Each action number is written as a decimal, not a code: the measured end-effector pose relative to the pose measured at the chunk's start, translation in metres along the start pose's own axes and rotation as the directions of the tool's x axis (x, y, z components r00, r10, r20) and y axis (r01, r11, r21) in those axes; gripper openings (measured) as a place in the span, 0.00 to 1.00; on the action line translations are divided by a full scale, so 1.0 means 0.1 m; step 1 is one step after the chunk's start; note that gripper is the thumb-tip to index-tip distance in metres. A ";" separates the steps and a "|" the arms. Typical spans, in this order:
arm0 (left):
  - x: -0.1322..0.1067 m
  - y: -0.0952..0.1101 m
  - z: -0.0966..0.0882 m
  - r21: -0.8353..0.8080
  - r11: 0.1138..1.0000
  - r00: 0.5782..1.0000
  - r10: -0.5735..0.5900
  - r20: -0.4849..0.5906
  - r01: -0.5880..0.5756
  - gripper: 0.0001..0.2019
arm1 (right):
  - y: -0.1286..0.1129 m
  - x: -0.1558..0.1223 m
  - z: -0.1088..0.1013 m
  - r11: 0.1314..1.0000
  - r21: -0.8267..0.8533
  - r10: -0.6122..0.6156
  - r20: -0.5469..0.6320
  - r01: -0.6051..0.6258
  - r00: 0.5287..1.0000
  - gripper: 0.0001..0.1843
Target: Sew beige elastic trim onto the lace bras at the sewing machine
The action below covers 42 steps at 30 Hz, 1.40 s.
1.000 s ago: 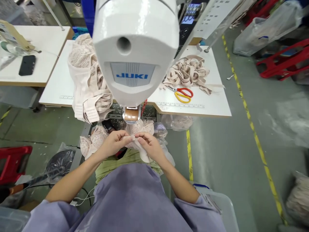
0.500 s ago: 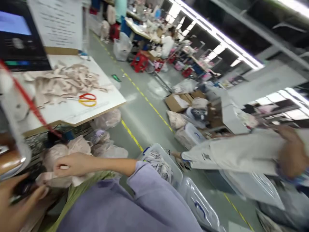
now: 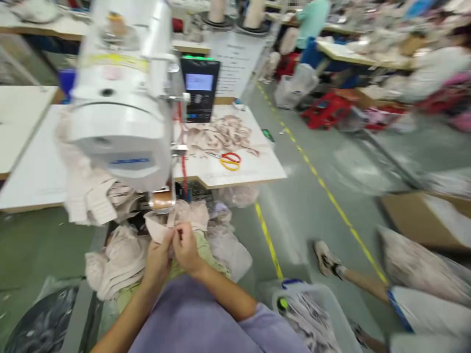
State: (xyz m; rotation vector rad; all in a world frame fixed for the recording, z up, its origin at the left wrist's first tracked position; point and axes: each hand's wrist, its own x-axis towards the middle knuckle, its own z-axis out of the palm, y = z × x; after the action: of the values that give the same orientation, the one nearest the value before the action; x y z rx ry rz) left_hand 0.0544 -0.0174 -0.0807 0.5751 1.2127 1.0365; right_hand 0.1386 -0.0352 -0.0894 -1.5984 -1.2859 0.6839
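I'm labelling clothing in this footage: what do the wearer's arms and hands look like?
The left hand and right hand are ungloved and the forearms bare, with no watch or bracelet visible. The right sleeve is loose and lavender like the top, ending near the elbow. The left sleeve is out of view; blur hides finer detail.

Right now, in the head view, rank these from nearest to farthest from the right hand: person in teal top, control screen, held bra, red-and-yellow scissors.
1. Held bra: in the right hand.
2. Red-and-yellow scissors: on the table, ahead and right.
3. Control screen: beyond the scissors.
4. Person in teal top: far background.
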 end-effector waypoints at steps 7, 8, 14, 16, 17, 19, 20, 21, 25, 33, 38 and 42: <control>-0.12 0.40 -0.34 0.474 0.864 0.938 -0.005 0.348 -0.171 0.25 | 0.03 0.13 -0.46 0.960 0.008 -0.275 0.208 0.279 0.939 0.14; -0.15 0.49 -0.38 0.508 0.843 0.908 -0.062 0.414 -0.174 0.26 | -0.01 0.19 -0.56 0.943 0.006 -0.315 0.329 0.332 0.890 0.15; -0.25 0.72 -0.42 0.612 0.759 0.797 -0.220 0.562 -0.222 0.24 | -0.15 0.37 -0.74 0.958 0.050 -0.217 0.773 0.284 0.596 0.06; -0.25 0.74 -0.42 0.591 0.777 0.819 -0.185 0.544 -0.217 0.22 | -0.11 0.33 -0.73 0.975 0.036 -0.185 0.688 0.221 0.702 0.05; -0.25 0.74 -0.43 0.566 0.801 0.837 -0.163 0.522 -0.197 0.20 | -0.09 0.31 -0.73 0.982 0.020 -0.160 0.607 0.186 0.778 0.04; -0.24 0.73 -0.45 0.472 0.874 0.887 -0.121 0.446 -0.118 0.18 | -0.05 0.27 -0.73 0.991 -0.031 -0.107 0.404 0.131 0.908 0.03; -0.24 0.72 -0.45 0.410 0.909 0.910 -0.109 0.401 -0.072 0.19 | -0.05 0.24 -0.73 0.991 -0.055 -0.098 0.317 0.122 0.943 0.03; -0.23 0.71 -0.45 0.354 0.935 0.927 -0.108 0.360 -0.029 0.20 | -0.05 0.22 -0.72 0.989 -0.070 -0.111 0.260 0.134 0.959 0.05; -0.23 0.61 -0.38 0.229 0.972 0.959 -0.111 0.261 0.050 0.20 | -0.14 0.10 -0.63 0.957 -0.045 -0.268 0.231 0.285 0.935 0.09; -0.27 0.45 -0.21 0.097 0.995 0.997 -0.003 0.083 -0.005 0.17 | -0.25 0.07 -0.41 0.947 -0.034 -0.311 0.158 0.320 0.937 0.09; -0.30 0.43 -0.22 0.219 0.973 0.994 0.053 0.100 -0.074 0.17 | -0.26 0.10 -0.41 0.978 -0.027 -0.197 0.182 0.205 0.963 0.08; -0.29 0.41 -0.28 0.397 0.904 0.985 0.120 0.127 -0.161 0.16 | -0.25 0.16 -0.49 0.995 -0.014 -0.090 0.269 0.097 0.959 0.06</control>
State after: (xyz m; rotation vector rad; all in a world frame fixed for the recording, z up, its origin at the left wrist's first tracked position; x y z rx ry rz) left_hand 0.0143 -0.0283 -0.0410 1.0413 1.3206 0.8643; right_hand 0.1747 -0.0352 -0.0447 -1.4917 -1.5633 0.8481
